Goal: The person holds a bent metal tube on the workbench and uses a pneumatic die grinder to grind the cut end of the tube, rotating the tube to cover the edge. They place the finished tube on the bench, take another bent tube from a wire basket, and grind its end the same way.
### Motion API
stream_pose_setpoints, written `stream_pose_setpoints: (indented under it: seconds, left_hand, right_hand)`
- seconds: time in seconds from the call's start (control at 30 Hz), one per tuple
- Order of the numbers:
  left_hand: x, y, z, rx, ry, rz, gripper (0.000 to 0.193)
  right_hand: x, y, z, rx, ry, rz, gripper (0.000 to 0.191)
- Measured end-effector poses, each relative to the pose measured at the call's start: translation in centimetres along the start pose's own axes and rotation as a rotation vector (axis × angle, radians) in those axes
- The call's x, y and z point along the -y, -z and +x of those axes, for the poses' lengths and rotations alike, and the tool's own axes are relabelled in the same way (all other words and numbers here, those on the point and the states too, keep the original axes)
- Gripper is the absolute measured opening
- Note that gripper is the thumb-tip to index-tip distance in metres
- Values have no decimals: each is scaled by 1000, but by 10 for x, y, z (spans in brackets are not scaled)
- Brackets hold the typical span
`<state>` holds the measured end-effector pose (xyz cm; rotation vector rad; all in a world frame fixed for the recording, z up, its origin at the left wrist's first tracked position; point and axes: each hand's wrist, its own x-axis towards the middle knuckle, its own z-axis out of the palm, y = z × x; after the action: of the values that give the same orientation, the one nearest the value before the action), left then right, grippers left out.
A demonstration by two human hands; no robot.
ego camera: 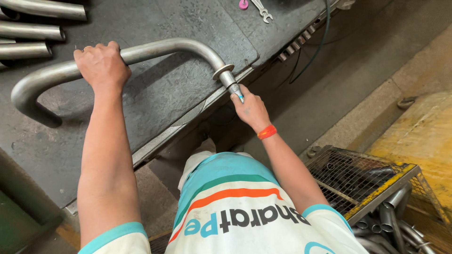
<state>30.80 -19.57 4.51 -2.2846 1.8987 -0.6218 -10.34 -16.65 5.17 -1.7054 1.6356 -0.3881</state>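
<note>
The left hand [101, 63] wraps closed around a long bent grey steel pipe [155, 49] lying on the dark metal workbench [155, 94]. At the pipe's end over the bench edge, the right hand [251, 109] grips a slim silver pneumatic tool [230, 82] pressed into its mouth.

We see bare desk [179, 89] between the bent pipe [155, 47] and the near edge, room enough for a hand to slide through. Stacked tubes [33, 33] block the far left corner, and a spanner [261, 9] and pink piece [243, 4] lie at the far edge. Right of us, a wire crate [358, 178] of tubes narrows the floor, perhaps leaving a passage beside the cable [315, 51]
</note>
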Motion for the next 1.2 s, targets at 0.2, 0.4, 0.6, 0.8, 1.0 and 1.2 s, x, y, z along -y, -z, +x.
stream_pose_setpoints:
  seconds: [0.2, 0.4, 0.6, 0.8, 1.0, 1.2]
  left_hand:
    - [-2, 6, -1, 4, 12, 2, 11]
    - [-2, 7, 0, 10, 9, -12, 12]
    - [2, 2, -3, -17, -15, -28, 13]
    - [1, -3, -2, -42, -7, -7, 8]
    - [-1, -1, 0, 18, 15, -21, 11]
    - [-1, 0, 0, 20, 19, -20, 11]
  right_hand:
    - [-17, 0, 9, 51, 70, 151, 49]
    - [-24, -25, 5, 46, -84, 541, 46]
    - [-7, -25, -3, -143, 23, 143, 48]
    - [-3, -3, 5, -4, 14, -42, 49]
    - [-36, 5, 24, 133, 84, 199, 44]
    - [-44, -19, 12, 239, -137, 794, 40]
